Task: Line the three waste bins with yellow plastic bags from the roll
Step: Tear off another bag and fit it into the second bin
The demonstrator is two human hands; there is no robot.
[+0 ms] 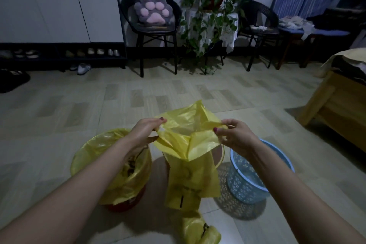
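A yellow bag was held open above the middle bin — its mouth pinched between left hand and right hand, set apart.

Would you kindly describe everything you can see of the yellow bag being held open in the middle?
The yellow bag is thin, crinkled, translucent-looking plastic. The left hand and right hand each pinch one side of its mouth, pulling it partly open. Its body hangs down in front of the middle bin, mostly hiding it, and faint dark print shows on its lower part. Its bottom end trails toward the roll on the floor; whether they are joined is unclear.
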